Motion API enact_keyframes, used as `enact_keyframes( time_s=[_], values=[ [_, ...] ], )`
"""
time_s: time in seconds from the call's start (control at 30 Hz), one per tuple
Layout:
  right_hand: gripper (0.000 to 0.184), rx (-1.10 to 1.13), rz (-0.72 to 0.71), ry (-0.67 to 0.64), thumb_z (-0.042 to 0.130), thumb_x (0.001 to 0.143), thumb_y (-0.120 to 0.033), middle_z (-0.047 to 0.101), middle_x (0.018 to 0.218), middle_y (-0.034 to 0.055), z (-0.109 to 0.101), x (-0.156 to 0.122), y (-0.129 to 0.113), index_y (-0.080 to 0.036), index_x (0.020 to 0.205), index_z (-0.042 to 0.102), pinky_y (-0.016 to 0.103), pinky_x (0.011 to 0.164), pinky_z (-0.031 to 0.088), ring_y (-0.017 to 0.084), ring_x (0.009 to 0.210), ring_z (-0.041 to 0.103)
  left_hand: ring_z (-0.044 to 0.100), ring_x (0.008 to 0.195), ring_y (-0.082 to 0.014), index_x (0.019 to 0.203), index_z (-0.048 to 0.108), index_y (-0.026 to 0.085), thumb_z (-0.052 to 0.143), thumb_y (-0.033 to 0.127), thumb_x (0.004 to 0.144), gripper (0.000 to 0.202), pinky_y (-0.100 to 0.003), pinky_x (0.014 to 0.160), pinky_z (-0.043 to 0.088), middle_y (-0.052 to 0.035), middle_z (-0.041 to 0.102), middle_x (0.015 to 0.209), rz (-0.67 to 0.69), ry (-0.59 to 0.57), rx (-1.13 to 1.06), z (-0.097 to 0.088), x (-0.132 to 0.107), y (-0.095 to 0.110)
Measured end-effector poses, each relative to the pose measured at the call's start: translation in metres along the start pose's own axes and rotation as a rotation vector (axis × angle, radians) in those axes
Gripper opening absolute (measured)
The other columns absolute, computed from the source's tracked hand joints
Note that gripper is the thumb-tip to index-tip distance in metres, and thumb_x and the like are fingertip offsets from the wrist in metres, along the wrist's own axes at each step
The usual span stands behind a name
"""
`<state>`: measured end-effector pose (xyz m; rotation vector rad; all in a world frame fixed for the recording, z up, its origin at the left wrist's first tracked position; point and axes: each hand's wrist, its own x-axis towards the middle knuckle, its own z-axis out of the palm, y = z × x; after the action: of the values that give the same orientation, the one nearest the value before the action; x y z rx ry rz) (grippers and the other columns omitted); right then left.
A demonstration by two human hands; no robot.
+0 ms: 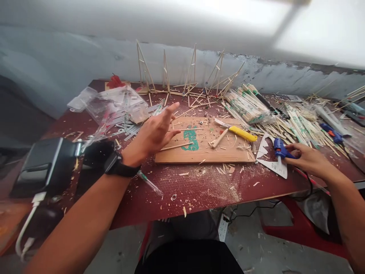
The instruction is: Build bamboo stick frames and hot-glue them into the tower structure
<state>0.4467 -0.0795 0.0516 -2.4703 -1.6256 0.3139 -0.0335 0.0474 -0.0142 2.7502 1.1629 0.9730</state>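
My left hand hovers above the left end of a wooden board, fingers stretched out and holding nothing. A thin bamboo stick lies on the board just under its fingertips. My right hand is closed round the handle of a blue glue gun, which rests on a white triangular ruler right of the board. A yellow-handled knife lies on the board's far right part.
A frame of upright sticks stands at the back of the dark red table. Packs of chopsticks fill the right side, clear plastic bags the left. A black device sits at the left edge. Shavings litter everything.
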Motion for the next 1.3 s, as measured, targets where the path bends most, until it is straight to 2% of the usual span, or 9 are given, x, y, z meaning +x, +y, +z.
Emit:
enact_keyframes(
  time_s=[0.13,0.27,0.37,0.53,0.63,0.73,0.83,1.03,1.3],
  values=[
    [0.081,-0.045,-0.087,-0.095,0.072,0.037,-0.097,0.075,0.081,0.0201,-0.019,0.003,-0.007,-0.027,0.078,0.065,0.053,0.076,0.054,0.038,0.077,0.071,0.077,0.108,-0.0271,0.163,0.027,0.012,0.068,0.022,0.104,0.073,-0.038,0.091,0.063,-0.0188,0.076,0.125,0.038,-0.008,-0.023,0.000,0.000,-0.001],
    [0.057,-0.067,-0.348,0.056,0.063,0.072,-0.081,0.077,0.091,0.0210,-0.027,0.003,-0.044,-0.025,0.081,0.072,0.052,0.082,0.054,0.034,0.084,0.072,0.077,0.111,-0.0273,0.164,0.027,0.012,0.068,0.021,0.103,0.074,-0.038,0.093,0.063,-0.0193,0.076,0.128,0.067,-0.017,-0.034,0.000,0.000,-0.003],
    [0.032,-0.009,-0.626,0.069,0.063,0.089,-0.054,0.077,0.092,0.0142,-0.008,0.012,-0.090,-0.025,0.086,0.075,0.045,0.082,0.053,0.027,0.082,0.071,0.077,0.111,-0.0267,0.165,0.027,0.011,0.067,0.021,0.103,0.074,-0.038,0.094,0.063,-0.0205,0.075,0.131,0.078,-0.026,-0.045,0.000,-0.001,-0.005],
    [0.028,-0.018,-0.901,0.086,0.064,0.098,-0.042,0.072,0.086,0.0112,0.053,0.047,-0.161,-0.023,0.080,0.073,0.043,0.082,0.049,0.026,0.083,0.065,0.076,0.101,-0.0248,0.164,0.025,0.009,0.066,0.022,0.105,0.074,-0.038,0.089,0.063,-0.0179,0.075,0.122,0.112,-0.035,-0.032,0.000,-0.001,-0.008],
    [0.024,-0.066,-0.940,0.033,0.062,0.099,-0.033,0.070,0.088,0.0122,0.080,0.063,-0.178,-0.020,0.084,0.075,0.042,0.081,0.049,0.026,0.085,0.064,0.076,0.103,-0.0249,0.164,0.025,0.009,0.065,0.024,0.106,0.072,-0.038,0.090,0.064,-0.0192,0.074,0.126,0.134,-0.041,-0.059,-0.001,-0.001,-0.007],
    [0.019,0.038,-0.975,0.055,0.064,0.098,-0.029,0.069,0.087,0.0106,0.092,0.067,-0.176,-0.020,0.088,0.078,0.041,0.080,0.049,0.024,0.084,0.064,0.076,0.107,-0.0257,0.165,0.025,0.011,0.064,0.024,0.107,0.071,-0.040,0.094,0.064,-0.0185,0.073,0.128,0.139,-0.060,-0.105,-0.001,0.000,-0.003],
    [0.018,0.317,-0.966,0.085,0.068,0.096,-0.033,0.072,0.085,0.0082,0.097,0.064,-0.169,-0.020,0.090,0.080,0.039,0.073,0.050,0.020,0.075,0.063,0.075,0.109,-0.0254,0.165,0.027,0.013,0.065,0.025,0.106,0.071,-0.042,0.098,0.065,-0.0157,0.073,0.124,0.136,-0.061,-0.180,-0.001,0.000,0.005],
    [0.014,0.955,-0.738,0.008,0.085,0.081,-0.034,0.080,0.085,0.0037,0.104,0.046,-0.173,-0.023,0.089,0.082,0.034,0.066,0.058,0.017,0.074,0.071,0.077,0.113,-0.0228,0.166,0.028,0.017,0.071,0.028,0.105,0.076,-0.038,0.103,0.066,-0.0133,0.071,0.125,0.130,-0.070,-0.364,0.004,-0.001,0.018],
    [0.026,1.087,-0.685,0.046,0.095,0.072,-0.037,0.077,0.078,0.0009,0.102,0.033,-0.177,-0.024,0.079,0.074,0.030,0.063,0.061,0.014,0.068,0.070,0.078,0.111,-0.0229,0.167,0.025,0.021,0.070,0.024,0.105,0.077,-0.039,0.100,0.068,-0.0116,0.072,0.125,0.175,-0.092,-0.321,0.004,0.001,0.021]
  ],
)
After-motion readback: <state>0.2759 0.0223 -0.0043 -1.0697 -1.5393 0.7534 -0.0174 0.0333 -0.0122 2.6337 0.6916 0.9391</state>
